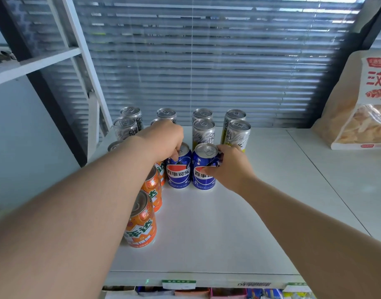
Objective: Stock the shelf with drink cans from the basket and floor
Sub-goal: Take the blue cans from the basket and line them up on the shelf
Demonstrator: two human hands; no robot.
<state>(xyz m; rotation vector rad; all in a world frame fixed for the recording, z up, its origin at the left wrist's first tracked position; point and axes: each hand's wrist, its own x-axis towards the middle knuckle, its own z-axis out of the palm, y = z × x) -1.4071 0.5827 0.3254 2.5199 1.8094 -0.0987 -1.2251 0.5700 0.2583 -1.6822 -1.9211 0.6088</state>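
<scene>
On the white shelf (228,223), the left hand (163,141) gripped the left Pepsi can (178,173) from above; the right hand (230,167) clasped the right Pepsi can (201,180) by its side. Both stood upright, side by side.

Daylight comes through the slatted blinds (206,61) behind, brightest at their top right, and leaves the white shelf (228,223) evenly lit with only soft, faint shadows. Small glints sit on the can tops (203,123); the wide lens bends straight lines near the edges, where the snack bag (362,108) looks soft
</scene>
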